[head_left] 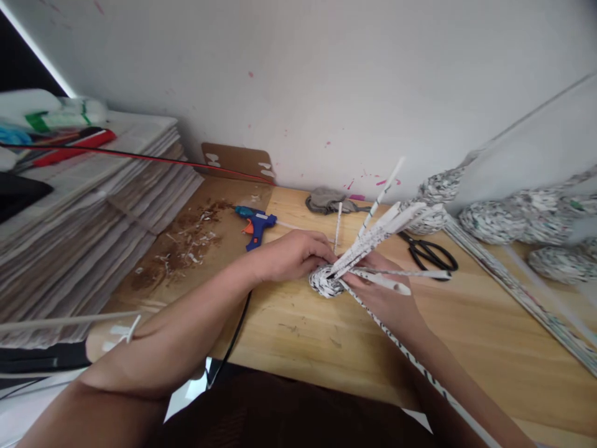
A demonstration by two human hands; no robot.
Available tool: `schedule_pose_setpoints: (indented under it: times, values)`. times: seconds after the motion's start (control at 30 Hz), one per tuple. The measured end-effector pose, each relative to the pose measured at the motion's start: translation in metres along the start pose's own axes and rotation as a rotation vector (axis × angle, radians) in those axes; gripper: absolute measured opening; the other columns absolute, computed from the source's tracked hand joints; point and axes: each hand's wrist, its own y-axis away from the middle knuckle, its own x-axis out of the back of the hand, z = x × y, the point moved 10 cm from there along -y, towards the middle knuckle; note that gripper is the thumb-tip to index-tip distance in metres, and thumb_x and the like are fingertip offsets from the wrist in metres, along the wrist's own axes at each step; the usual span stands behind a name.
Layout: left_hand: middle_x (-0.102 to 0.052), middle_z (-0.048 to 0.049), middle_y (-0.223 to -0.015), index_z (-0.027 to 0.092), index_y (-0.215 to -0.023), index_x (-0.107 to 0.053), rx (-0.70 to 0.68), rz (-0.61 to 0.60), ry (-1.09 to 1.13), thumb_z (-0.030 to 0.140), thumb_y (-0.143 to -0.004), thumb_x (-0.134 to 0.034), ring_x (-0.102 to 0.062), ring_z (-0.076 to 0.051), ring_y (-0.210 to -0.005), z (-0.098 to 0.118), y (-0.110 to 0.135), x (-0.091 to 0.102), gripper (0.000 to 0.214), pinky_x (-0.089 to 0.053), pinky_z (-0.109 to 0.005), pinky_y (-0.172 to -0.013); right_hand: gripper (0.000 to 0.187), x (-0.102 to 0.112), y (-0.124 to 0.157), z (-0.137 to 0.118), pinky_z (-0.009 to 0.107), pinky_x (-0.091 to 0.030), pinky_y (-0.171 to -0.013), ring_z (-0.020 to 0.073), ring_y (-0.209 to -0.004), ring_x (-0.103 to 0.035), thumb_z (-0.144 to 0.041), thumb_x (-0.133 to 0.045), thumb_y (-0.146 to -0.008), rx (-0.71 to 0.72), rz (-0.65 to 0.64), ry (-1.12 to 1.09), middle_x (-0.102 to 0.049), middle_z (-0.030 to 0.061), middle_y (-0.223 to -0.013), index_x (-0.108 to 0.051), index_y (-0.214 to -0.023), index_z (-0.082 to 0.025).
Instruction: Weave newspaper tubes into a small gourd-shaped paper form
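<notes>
Between my hands, above the wooden table (280, 323), is a small round piece woven from rolled newspaper tubes (325, 283). Loose paper tubes (373, 239) fan out of its top, mostly up and to the right. One long tube (410, 358) slants down toward the lower right, across my right forearm. My left hand (301, 254) is closed on the woven piece from its left side, fingertips at its upper edge. Behind the tubes, my right hand (385, 295) grips the piece from the right; its fingers are partly hidden.
A blue glue gun (259, 225) lies left of my hands, black scissors (431, 254) to the right. Several woven newspaper bulbs (494, 221) and long paper tubes (517, 292) lie at the right. Stacked newspapers (116, 218) stand at the left; a grey cloth (326, 200) lies by the wall.
</notes>
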Motion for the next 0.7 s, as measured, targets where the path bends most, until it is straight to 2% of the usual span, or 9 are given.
schedule_pose_setpoints:
  times: [0.1,0.17,0.3,0.53,0.7]
  values:
    - [-0.074,-0.0068,-0.097,0.018,-0.099,-0.077,-0.012,-0.009,-0.006,0.003,-0.088,-0.056,-0.069,-0.016,-0.088,0.003,-0.001,-0.001,0.028,-0.053,-0.025,-0.080,0.012,-0.009,-0.007,0.010,0.031,-0.056,-0.063,0.0201,-0.071,-0.069,-0.023,-0.071,-0.073,-0.130,-0.114,-0.124,-0.073,0.0033,-0.078,-0.066,-0.083,-0.019]
    - [-0.074,-0.0067,-0.096,0.018,-0.097,-0.076,-0.024,-0.006,-0.007,0.003,-0.088,-0.056,-0.070,-0.016,-0.089,0.005,-0.001,-0.001,0.028,-0.053,-0.025,-0.082,0.016,-0.013,-0.011,0.009,0.029,-0.054,-0.060,0.0184,-0.067,-0.066,-0.025,-0.073,-0.068,-0.178,-0.151,-0.114,-0.071,0.0018,-0.074,-0.066,-0.082,-0.019]
    - [-0.075,-0.0091,-0.102,0.015,-0.095,-0.076,-0.048,-0.009,-0.003,-0.001,-0.085,-0.055,-0.070,-0.018,-0.097,0.008,0.000,0.000,0.028,-0.052,-0.027,-0.088,0.015,-0.006,-0.012,0.001,0.025,-0.048,-0.056,0.0158,-0.060,-0.063,-0.024,-0.073,-0.066,-0.245,-0.067,0.017,-0.069,0.0000,-0.067,-0.068,-0.078,-0.019]
    - [-0.075,-0.0082,-0.099,0.015,-0.095,-0.075,-0.045,-0.010,-0.021,0.000,-0.079,-0.053,-0.069,-0.019,-0.092,0.011,0.002,0.004,0.031,-0.053,-0.029,-0.084,0.011,0.002,-0.001,-0.006,0.026,-0.046,-0.054,0.0167,-0.056,-0.065,-0.030,-0.070,-0.076,-0.130,0.085,0.174,-0.071,0.0011,-0.062,-0.072,-0.079,-0.020]
    - [-0.073,-0.0065,-0.093,0.017,-0.093,-0.076,-0.029,0.004,-0.042,0.006,-0.076,-0.058,-0.066,-0.016,-0.078,0.011,0.002,0.004,0.027,-0.052,-0.026,-0.072,0.012,0.000,-0.001,-0.006,0.026,-0.048,-0.055,0.0181,-0.058,-0.069,-0.030,-0.068,-0.080,-0.078,0.061,0.192,-0.074,0.0024,-0.065,-0.075,-0.083,-0.021]
